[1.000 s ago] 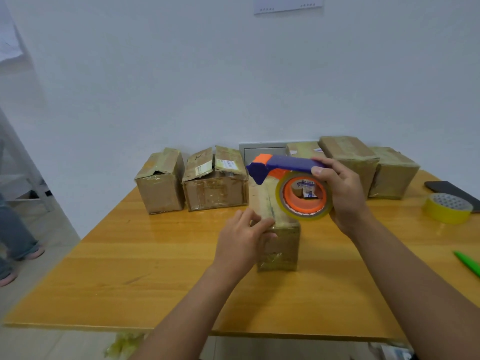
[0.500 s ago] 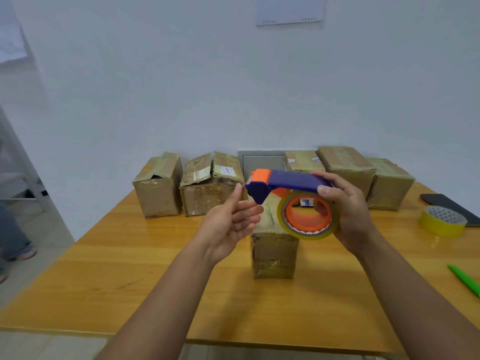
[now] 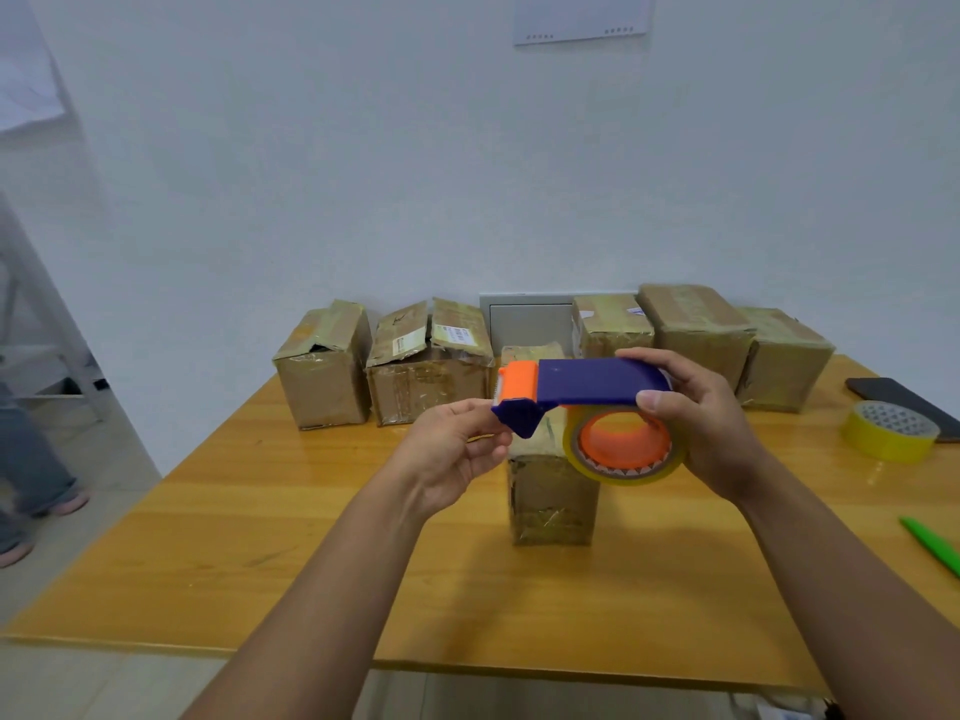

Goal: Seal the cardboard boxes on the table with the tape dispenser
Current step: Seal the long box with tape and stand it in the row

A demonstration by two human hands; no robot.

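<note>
Right hand (image 3: 711, 428) wrapped round the dispenser (image 3: 582, 389), fingers over the blue top, thumb curled at the near side beside the tape roll (image 3: 623, 449). Held up in the air above the table (image 3: 260, 511), orange cutter end pointing left. Left hand (image 3: 452, 454) raised to that cutter end, palm turned up, fingers loosely curled, fingertips touching or just beside the blue nose under the orange part. Could not tell whether anything, such as the tape's loose end, was pinched there.

Near box (image 3: 553, 496) stood upright on the table just behind and below the dispenser, partly hidden by it, its top mostly covered. Stood apart from the other boxes, nearer the table's front edge.

Along the wall at the back: left box (image 3: 322, 376) with a torn gap at its top edge; just beside it to the right, labelled box (image 3: 428, 371) with flaps raised and slightly parted. Further right, three boxes (image 3: 696, 330) side by side, touching, tops shut and glossy with tape. Pale panel (image 3: 530, 322) on the wall between the two groups.

At the far right of the table: yellow roll (image 3: 888, 433) lying flat, dark phone (image 3: 893, 397) just behind it, green pen (image 3: 930, 545) nearer the front. At the far left, on the floor: a person's legs (image 3: 31, 459) in jeans. Sheet (image 3: 582, 15) hung on the wall above.
</note>
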